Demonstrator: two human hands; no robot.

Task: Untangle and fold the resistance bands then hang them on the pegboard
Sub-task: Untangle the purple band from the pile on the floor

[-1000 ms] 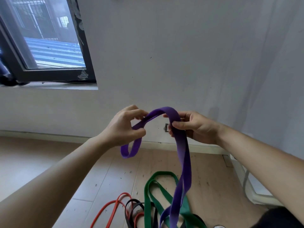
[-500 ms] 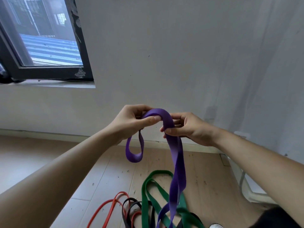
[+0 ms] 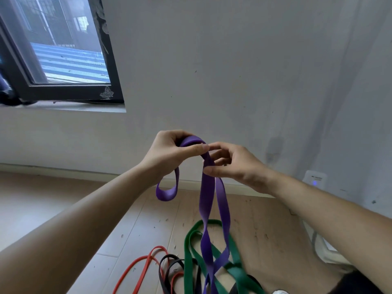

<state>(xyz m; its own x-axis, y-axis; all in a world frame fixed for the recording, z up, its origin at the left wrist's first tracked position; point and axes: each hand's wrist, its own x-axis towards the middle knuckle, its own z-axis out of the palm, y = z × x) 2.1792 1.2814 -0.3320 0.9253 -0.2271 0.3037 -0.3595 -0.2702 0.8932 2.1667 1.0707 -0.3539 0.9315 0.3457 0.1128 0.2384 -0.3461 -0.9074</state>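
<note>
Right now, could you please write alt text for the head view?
Two bare hands hold a purple resistance band up before a grey wall: the left hand grips its folded top, the right hand pinches the strands below. Its lower end hangs among a green band, a red band and a black band on the floor.

Wall (image 3: pixel 233 71) blocks ahead; tangled bands (image 3: pixel 187 262) clutter the floor (image 3: pixel 131 230) below.

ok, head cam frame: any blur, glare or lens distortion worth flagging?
Head view: soft daylight from the window, with no glare or hard shadows. The left hand and right hand are fairly sharp. The purple band and green band look smeared near the bottom edge. Wide-angle bending shows in the curved skirting board and the leaning window frame.
</note>
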